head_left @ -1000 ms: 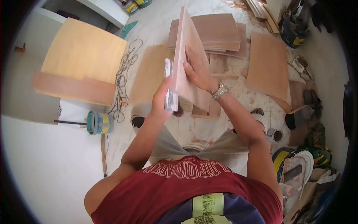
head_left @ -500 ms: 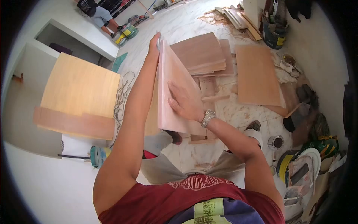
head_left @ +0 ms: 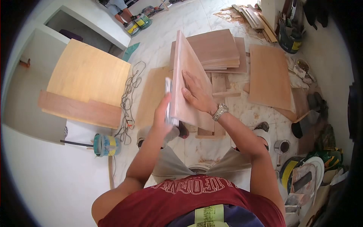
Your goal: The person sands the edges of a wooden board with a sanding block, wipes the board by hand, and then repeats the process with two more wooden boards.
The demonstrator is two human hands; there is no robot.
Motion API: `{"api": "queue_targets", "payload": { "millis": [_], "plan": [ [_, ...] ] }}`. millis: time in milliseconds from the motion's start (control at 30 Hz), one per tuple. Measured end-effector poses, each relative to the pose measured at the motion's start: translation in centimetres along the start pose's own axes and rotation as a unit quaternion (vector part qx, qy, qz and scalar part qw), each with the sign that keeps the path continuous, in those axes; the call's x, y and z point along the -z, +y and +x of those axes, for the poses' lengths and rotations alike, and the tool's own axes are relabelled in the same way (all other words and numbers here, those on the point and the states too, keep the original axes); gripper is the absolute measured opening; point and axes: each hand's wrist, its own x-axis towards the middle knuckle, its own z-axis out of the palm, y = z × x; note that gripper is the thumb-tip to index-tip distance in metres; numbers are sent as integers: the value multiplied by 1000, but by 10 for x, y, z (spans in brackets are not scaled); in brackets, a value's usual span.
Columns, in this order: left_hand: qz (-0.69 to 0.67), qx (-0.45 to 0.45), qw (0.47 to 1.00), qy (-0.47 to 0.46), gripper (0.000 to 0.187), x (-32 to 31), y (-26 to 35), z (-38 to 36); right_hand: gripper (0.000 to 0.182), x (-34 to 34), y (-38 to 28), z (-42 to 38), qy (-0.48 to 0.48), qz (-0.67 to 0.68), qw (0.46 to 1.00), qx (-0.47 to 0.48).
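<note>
A wooden panel (head_left: 187, 59) stands on edge in front of me, tilted, with a pale dusty face and a narrow pinkish edge. My right hand (head_left: 198, 94), a metal watch on its wrist, lies flat on the panel's right face with fingers spread. On the panel's other side, my left hand (head_left: 162, 117) is wrapped around a flat grey-white sanding block (head_left: 168, 85) close along the panel's near left edge. This hand is slightly blurred.
Stacked panels (head_left: 211, 47) lie ahead, another panel (head_left: 269, 75) to the right. A yellowish board (head_left: 90, 72), tangled cord (head_left: 132, 90) and bucket (head_left: 101, 144) are at left. An open can (head_left: 281, 146) and tools flank my right. A person's legs (head_left: 120, 13) show at the far left.
My left hand has come down and toward me along the panel's edge, bringing the sanding block into view. My right hand stays flat on the panel. The view has shifted slightly.
</note>
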Motion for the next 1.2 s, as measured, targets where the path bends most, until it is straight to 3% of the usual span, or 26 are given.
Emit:
{"api": "queue_targets", "payload": {
  "millis": [67, 133, 267, 400, 500, 600, 667, 733, 867, 933, 1000, 1067, 1200],
  "plan": [
    [40, 8, 999, 11, 57, -15, 16, 56, 64, 7, 0, 0, -3, -5, 1000, 1],
    [29, -46, 997, -62, 50, -13, 27, 136, 63, 16, -8, 1, -10, 5, 1000, -8],
    [102, -91, 987, -84, 43, -6, 54, 305, 60, 19, -9, 3, 27, 20, 999, 6],
    [138, -73, 987, -39, 51, -8, 61, 346, 60, 17, -10, 4, 10, -41, 999, 0],
    [89, -97, 988, -77, 52, -10, 46, 274, 61, -1, 11, 0, 7, -73, 997, -3],
    [25, -18, 999, -45, 52, -7, 24, 153, 63, -14, 19, -2, 25, -17, 999, 12],
    [80, -36, 994, 58, 50, -8, 10, 71, 63, -13, 17, 3, 44, 23, 998, 28],
    [-54, -42, 991, 115, 50, -14, -9, 6, 63, -15, 16, 1, 40, 34, 998, 35],
    [-46, 5, 999, 8, 48, -7, -3, -20, 63, -16, 15, 3, 49, 48, 997, 27],
    [-17, -24, 1000, -5, 47, -13, 9, 12, 62, -12, 10, 4, 38, 39, 998, 27],
    [54, -50, 997, 25, 47, -12, 21, 91, 62, -4, 2, 2, 30, 26, 999, 15],
    [75, -80, 994, -13, 44, -24, 39, 182, 62, 5, -5, 3, 17, 11, 1000, -6],
    [118, -49, 990, -53, 43, -16, 70, 332, 63, -4, 9, 5, 29, 39, 998, 27]
  ]
}}
